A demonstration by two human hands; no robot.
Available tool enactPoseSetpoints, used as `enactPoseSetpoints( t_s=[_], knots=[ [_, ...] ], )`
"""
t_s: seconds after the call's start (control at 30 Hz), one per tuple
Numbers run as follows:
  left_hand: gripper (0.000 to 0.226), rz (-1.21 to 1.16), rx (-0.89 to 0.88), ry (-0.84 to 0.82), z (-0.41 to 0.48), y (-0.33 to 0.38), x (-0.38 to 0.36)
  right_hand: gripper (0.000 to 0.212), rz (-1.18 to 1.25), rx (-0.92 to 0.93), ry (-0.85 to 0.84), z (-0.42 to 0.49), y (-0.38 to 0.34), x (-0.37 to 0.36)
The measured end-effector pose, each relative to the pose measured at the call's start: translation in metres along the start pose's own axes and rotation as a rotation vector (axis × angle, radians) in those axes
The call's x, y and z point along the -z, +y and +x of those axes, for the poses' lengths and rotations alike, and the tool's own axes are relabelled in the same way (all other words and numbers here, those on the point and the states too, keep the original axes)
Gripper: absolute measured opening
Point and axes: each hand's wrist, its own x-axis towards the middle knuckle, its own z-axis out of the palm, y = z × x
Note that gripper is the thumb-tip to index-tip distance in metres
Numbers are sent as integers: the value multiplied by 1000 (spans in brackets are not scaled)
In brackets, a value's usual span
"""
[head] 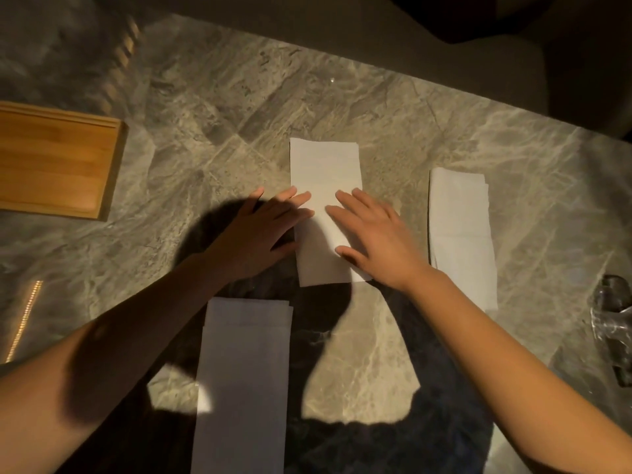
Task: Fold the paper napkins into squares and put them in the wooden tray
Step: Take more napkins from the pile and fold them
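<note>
Near napkin point(242, 378) lies below both hands point(260, 230) point(372, 234), flat on middle napkin point(325, 172).

One head-worn view looks steeply down and forward at the desk point(342, 97), close above both forearms.

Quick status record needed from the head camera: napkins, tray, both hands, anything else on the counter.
surface: marble counter
centre napkin: long rectangle, flat, not yet square
left hand: flat, fingers on centre napkin's left edge
right hand: flat, pressing centre napkin
right napkin: long rectangle, untouched
near napkin: long rectangle, untouched, partly in shadow
wooden tray: far left, no napkins in the visible part
clear plastic wrapper: right edge, crumpled
</note>
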Motion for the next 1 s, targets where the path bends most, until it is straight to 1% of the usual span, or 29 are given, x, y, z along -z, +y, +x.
enactPoseSetpoints(
  t_s=[0.07,0.2,0.27,0.33,0.4,0.53,0.6,0.7,0.8,0.83,0.9,1.0],
  knots=[
    [51,-17,-1,-6,0,-2,1,65,-21,-7,-35,-3,6,-2],
    [52,-44,4,2,0,-4,0,65,56,-57,-29,-11,18,2],
    [52,-44,4,12,0,-3,-1,58,57,-49,27,-16,19,5],
    [52,-35,20,30,2,1,-2,47,80,19,110,-21,15,7],
    [54,-7,44,45,4,5,-4,43,115,78,131,-27,10,6],
    [69,23,69,17,4,9,-8,56,83,104,42,-40,10,-3],
    [75,35,57,2,3,7,-9,57,81,93,25,-45,15,-6],
    [80,35,52,-13,3,5,-7,46,109,56,75,-48,19,-9],
    [85,21,54,-16,2,6,-6,31,117,27,184,-45,14,-16],
    [84,-3,60,-14,2,7,-5,27,120,16,218,-44,12,-18],
    [74,-71,68,-7,1,6,-2,20,130,-4,264,-41,9,-21],
    [65,-85,25,-12,-1,3,3,11,145,-19,296,-36,8,-23]
  ],
)
